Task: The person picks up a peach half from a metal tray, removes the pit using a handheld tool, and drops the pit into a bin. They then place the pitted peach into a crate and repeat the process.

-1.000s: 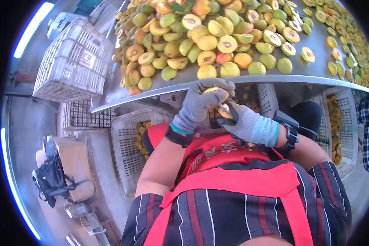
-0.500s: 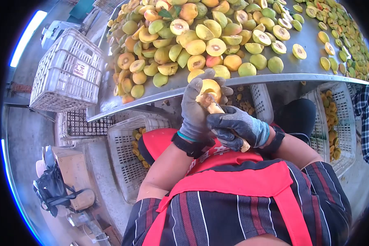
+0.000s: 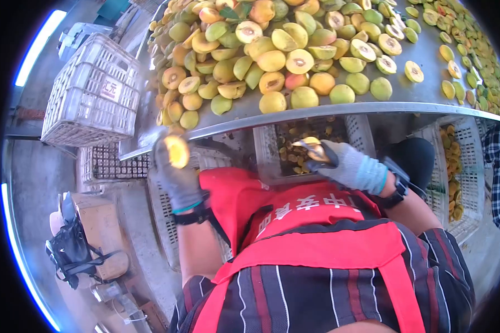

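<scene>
We had the tabletop [image 3: 394, 97] before us, a fruit heap [image 3: 261, 50] covering its left and middle, more fruit [image 3: 483, 72] along its right end. A crate [image 3: 91, 91] stood beside its left edge. Under the front edge, a middle crate [image 3: 264, 158] sat between a left crate [image 3: 162, 222] and a right crate [image 3: 475, 144]. Our left hand [image 3: 175, 175], holding a fruit half [image 3: 176, 151], was near the front left corner; our right hand [image 3: 341, 164] was over the middle crate.

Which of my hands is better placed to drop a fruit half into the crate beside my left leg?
Probably your left hand: it holds a fruit half and appears above that crate. Your right hand is farther away, near the middle crate, holding something unclear.
</scene>
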Demonstrator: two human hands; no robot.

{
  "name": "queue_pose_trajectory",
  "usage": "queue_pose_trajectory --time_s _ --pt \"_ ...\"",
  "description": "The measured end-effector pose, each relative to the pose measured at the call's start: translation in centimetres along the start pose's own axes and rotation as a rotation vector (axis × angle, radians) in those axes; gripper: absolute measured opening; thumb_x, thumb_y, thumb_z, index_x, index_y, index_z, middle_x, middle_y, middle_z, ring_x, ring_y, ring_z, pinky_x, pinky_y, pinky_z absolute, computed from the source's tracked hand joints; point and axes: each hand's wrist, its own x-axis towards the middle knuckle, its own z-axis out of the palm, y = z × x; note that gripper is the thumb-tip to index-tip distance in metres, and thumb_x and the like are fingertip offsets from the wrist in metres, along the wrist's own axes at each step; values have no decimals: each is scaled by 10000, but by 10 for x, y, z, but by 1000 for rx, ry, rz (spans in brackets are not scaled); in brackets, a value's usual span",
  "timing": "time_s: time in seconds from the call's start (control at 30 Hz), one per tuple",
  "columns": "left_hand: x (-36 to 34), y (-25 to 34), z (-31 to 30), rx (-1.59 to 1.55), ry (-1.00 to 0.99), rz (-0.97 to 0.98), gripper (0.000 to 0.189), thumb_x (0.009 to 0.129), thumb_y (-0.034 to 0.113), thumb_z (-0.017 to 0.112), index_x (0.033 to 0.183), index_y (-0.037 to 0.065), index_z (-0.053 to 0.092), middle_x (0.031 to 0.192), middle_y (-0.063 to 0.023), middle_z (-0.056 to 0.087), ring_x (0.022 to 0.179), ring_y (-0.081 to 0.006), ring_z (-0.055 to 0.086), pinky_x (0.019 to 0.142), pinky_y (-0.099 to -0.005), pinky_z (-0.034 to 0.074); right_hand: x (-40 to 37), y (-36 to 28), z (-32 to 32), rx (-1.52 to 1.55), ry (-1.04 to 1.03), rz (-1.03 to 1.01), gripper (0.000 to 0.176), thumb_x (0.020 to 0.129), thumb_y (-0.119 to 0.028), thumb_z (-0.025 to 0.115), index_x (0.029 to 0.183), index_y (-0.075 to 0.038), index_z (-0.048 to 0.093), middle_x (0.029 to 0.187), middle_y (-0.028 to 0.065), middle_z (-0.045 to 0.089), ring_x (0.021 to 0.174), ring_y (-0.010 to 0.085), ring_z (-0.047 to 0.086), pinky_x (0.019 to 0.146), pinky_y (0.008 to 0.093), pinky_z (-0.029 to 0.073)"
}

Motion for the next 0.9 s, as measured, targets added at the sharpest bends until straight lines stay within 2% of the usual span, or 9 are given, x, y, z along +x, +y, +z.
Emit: queue_pose_trajectory --time_s 0.03,0.1,0.17,0.23,0.3,0.4,0.5,0.63,0.9 --pt "4 16 -26 306 96 119 242 859 210 565 998 13 584 930 -76 592 860 -177 586 734 -300 500 -3 12 -3 -40 22 13 355 805 -307 629 984 -15 537 814 221 608 772 380 596 664 403 464" --pt "36 8 -140 748 118 74 208 844 165 589 979 7 602 947 -91 595 878 -182 583 748 -284 486 -6 20 -8 -72 41 113 357 810 -317 622 970 -10 538 799 233 601 777 388 589 660 412 458" --pt "77 -51 -305 1210 17 141 303 811 178 637 1041 -12 586 1002 -149 600 937 -208 569 802 -302 460 -5 30 -8 -92 61 158 353 818 -309 611 965 3 534 801 237 599 778 403 576 664 418 454" --pt "36 -37 -232 1577 -190 -91 444 799 255 652 1114 -38 543 1052 -192 589 995 -226 548 861 -332 429 1 24 -7 -115 45 184 350 819 -303 610 966 5 533 810 237 599 785 404 574 666 418 452" --pt "46 -101 -269 1374 -140 -338 480 833 354 595 1115 -29 533 1030 -162 601 999 -219 544 872 -343 427 6 18 -6 -136 39 245 327 821 -280 609 963 4 532 826 235 598 781 405 569 668 416 449" --pt "38 -171 -276 604 26 -662 453 854 361 558 1104 -16 540 1028 -151 604 988 -227 548 862 -338 432 10 15 -5 -154 41 263 314 823 -263 606 970 4 529 817 233 594 773 419 553 679 418 448" --pt "33 -200 -272 129 90 -832 431 874 368 521 1093 -3 547 1027 -140 606 977 -235 552 852 -333 436 12 20 -4 -90 53 371 306 836 -260 603 980 -1 526 698 155 582 572 277 563 539 357 460" --pt "26 -206 -269 -82 61 -929 412 902 378 472 1078 14 557 1025 -125 610 962 -245 558 840 -327 442 20 18 3 84 74 552 307 844 -270 603 996 -18 519 618 61 538 447 113 501 393 273 415" --pt "31 -209 -246 -95 -19 -1062 376 893 337 482 1065 14 568 999 -109 628 887 -242 588 788 -334 469 34 8 6 12 -42 498 323 862 -300 573 1026 -29 507 630 49 537 458 114 504 383 268 408"
